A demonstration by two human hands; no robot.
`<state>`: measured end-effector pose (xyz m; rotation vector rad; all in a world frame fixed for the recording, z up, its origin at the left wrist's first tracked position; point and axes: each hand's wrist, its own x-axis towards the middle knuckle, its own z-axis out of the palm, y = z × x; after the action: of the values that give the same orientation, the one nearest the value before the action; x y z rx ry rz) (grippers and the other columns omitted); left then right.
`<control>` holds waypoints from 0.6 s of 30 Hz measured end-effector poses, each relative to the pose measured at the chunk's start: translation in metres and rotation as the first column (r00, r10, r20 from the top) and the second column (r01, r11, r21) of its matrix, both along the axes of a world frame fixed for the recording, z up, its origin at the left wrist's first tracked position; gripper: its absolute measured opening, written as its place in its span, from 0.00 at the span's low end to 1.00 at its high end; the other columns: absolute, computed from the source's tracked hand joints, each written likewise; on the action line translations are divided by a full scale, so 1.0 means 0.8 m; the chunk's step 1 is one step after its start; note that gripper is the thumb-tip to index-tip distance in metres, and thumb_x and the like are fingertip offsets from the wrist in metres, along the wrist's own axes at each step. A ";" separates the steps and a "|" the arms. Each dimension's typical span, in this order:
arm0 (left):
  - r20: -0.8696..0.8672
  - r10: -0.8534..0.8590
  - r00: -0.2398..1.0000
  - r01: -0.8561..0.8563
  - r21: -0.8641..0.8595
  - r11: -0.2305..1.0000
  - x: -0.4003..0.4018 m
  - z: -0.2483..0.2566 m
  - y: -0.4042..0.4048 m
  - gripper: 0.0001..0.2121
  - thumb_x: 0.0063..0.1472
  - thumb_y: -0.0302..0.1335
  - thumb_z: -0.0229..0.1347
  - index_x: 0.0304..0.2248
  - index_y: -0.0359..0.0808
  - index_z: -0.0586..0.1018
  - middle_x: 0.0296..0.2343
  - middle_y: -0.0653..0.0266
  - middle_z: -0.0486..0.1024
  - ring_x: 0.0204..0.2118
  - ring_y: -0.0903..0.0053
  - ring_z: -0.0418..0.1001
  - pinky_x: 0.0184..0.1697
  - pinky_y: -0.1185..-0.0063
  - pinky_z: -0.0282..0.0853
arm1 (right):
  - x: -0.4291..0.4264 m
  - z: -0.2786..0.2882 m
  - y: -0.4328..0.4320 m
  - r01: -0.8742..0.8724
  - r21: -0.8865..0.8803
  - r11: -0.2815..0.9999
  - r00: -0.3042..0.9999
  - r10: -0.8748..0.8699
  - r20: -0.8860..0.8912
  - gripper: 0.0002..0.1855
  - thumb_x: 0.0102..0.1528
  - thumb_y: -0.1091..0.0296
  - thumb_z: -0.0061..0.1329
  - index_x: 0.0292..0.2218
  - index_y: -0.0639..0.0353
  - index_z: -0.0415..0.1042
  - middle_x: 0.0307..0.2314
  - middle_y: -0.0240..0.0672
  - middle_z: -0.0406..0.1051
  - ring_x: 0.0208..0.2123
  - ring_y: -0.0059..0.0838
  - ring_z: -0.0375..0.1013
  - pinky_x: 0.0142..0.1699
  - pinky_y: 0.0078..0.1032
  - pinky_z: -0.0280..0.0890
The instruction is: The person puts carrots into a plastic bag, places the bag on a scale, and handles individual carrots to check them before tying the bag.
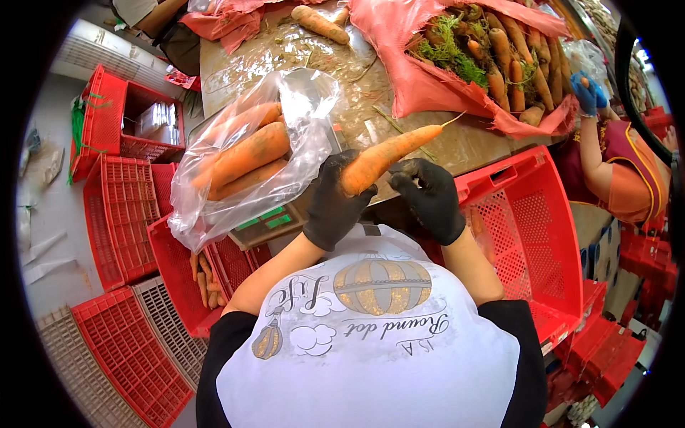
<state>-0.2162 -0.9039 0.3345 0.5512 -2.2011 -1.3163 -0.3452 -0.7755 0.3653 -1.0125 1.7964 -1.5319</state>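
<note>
My left hand (338,206), in a black glove, grips the thick end of an orange carrot (389,155). Its thin root tip points up and to the right. Close to the underside of that carrot is my right hand (432,199), also black-gloved, with fingers curled and thumb near the index finger. Whether anything sits between those fingertips cannot be made out. Left of my hands, a clear plastic bag (313,101) holds several large carrots (243,152). It rests on a weighing scale (267,222) with green displays, whose pan is mostly covered.
A pink woven sack (382,59) lies open on the dirty table (369,96), full of carrots (516,69) and green tops. Red crates (551,241) stand right and left (182,273). Loose carrots (317,24) lie at the back. A co-worker's blue-gloved hand (587,93) is at right.
</note>
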 end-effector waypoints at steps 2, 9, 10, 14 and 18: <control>0.012 -0.029 1.000 0.030 -0.106 0.994 -0.002 -0.004 0.002 0.26 0.43 0.19 0.61 0.43 0.34 0.64 0.38 0.57 0.66 0.41 0.70 0.66 0.44 0.76 0.63 | 0.010 0.000 -0.007 -0.136 -0.162 0.977 0.902 0.054 -0.429 0.14 0.47 0.69 0.49 0.37 0.60 0.68 0.34 0.41 0.69 0.35 0.32 0.69 0.42 0.27 0.63; -0.138 -0.027 0.990 0.003 -0.168 0.986 -0.002 -0.007 0.002 0.27 0.41 0.17 0.61 0.42 0.35 0.63 0.36 0.56 0.65 0.39 0.68 0.66 0.42 0.76 0.63 | -0.045 -0.025 -0.013 -0.040 -0.154 0.987 0.620 -0.096 -0.779 0.16 0.48 0.68 0.46 0.39 0.62 0.67 0.39 0.42 0.67 0.45 0.42 0.64 0.51 0.36 0.58; -0.168 -0.067 0.983 0.027 -0.229 0.973 -0.001 -0.005 0.001 0.27 0.40 0.16 0.61 0.41 0.35 0.63 0.36 0.55 0.65 0.39 0.66 0.66 0.42 0.75 0.63 | -0.070 -0.031 -0.006 0.132 -0.006 0.991 0.535 -0.076 -0.841 0.15 0.48 0.68 0.46 0.39 0.62 0.67 0.39 0.43 0.67 0.44 0.44 0.64 0.50 0.37 0.58; -0.217 -0.186 0.958 0.106 -0.337 0.936 0.000 0.002 -0.002 0.27 0.40 0.13 0.59 0.41 0.37 0.65 0.36 0.52 0.66 0.37 0.62 0.68 0.38 0.75 0.66 | -0.124 -0.060 0.041 0.450 0.022 0.893 0.552 -0.259 -0.792 0.12 0.52 0.66 0.44 0.38 0.61 0.68 0.37 0.44 0.67 0.42 0.42 0.65 0.47 0.34 0.61; -0.161 -0.256 0.953 0.163 -0.438 0.884 -0.002 0.008 -0.008 0.26 0.40 0.12 0.58 0.41 0.39 0.66 0.37 0.51 0.66 0.37 0.61 0.70 0.36 0.75 0.68 | -0.117 -0.083 0.058 0.483 -0.065 0.873 0.827 -0.431 0.361 0.12 0.54 0.61 0.44 0.36 0.59 0.68 0.35 0.40 0.68 0.35 0.34 0.70 0.38 0.30 0.66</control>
<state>-0.2175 -0.9102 0.3408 0.0013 -2.3095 -0.8996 -0.4391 -0.7294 0.2988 -0.3427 1.7670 -2.0186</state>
